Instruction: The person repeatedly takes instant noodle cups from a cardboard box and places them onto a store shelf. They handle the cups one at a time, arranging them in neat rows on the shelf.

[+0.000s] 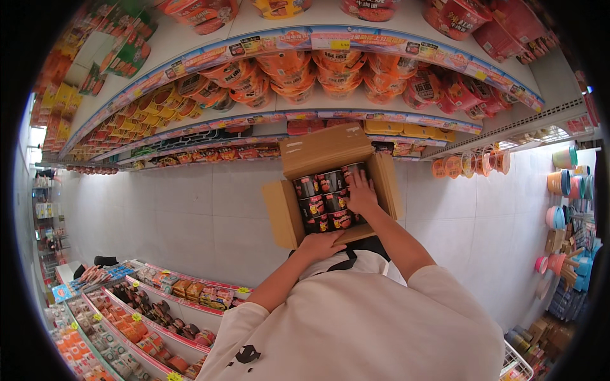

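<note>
Before me is a cardboard box [329, 151] with its flaps folded out, packed with several black noodle cups [316, 207] in pink and yellow print. My right hand [360, 194] reaches inside, its fingers spread over a cup [351, 168] in the far right corner; whether they grip it is unclear. My left hand [320, 246] rests on the box's near edge by the left corner, its palm down and no cup in it. The near flap is partly hidden under my hands and shirt.
Ahead stand shelves [419, 44] stacked with orange instant noodle bowls [293, 76] and bagged goods. A lower rack [190, 328] of snacks is at left behind me. Plastic tubs [557, 183] line the right side. Grey tiled floor [190, 205] surrounds the box.
</note>
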Motion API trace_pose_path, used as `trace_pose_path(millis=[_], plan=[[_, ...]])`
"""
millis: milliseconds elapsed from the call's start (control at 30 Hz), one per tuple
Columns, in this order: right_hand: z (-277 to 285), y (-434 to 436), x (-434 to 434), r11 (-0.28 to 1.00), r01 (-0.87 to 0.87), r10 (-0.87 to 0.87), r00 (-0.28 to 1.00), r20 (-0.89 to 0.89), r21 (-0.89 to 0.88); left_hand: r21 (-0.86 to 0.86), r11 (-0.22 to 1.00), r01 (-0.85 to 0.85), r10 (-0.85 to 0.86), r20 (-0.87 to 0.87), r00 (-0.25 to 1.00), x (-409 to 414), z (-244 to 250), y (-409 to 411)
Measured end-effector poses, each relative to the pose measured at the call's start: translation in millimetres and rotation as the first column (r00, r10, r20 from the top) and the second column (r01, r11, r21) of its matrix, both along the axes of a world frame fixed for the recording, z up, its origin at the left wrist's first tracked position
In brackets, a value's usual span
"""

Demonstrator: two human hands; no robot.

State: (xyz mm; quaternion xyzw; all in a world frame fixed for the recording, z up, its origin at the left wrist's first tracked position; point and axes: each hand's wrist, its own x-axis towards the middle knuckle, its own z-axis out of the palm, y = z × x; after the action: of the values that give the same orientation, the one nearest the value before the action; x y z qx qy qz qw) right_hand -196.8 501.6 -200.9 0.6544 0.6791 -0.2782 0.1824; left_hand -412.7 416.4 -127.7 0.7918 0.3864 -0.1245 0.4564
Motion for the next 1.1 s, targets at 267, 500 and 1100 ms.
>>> trace_pose_path(millis=[267, 500, 1100], plan=[[-36, -17, 25, 0.990, 0.026, -0.010, 0.993, -0.121, 0.135, 0.039, 0.999, -0.034, 0.036, -0.038, 0.999, 9, 3, 2], [-53, -11, 11, 0.995, -0.070, 0.062, 0.991, 0.117, 0.066, -0.029, 1.000, -0.011, 0.008, -0.123, 0.992, 16, 17, 10], [21, -29, 42, 0.912, -0.361, 0.351, 0.932, -0.085, -0.194, 0.131, 0.971, -0.199, 0.236, -0.400, 0.885, 40, 8, -18]])
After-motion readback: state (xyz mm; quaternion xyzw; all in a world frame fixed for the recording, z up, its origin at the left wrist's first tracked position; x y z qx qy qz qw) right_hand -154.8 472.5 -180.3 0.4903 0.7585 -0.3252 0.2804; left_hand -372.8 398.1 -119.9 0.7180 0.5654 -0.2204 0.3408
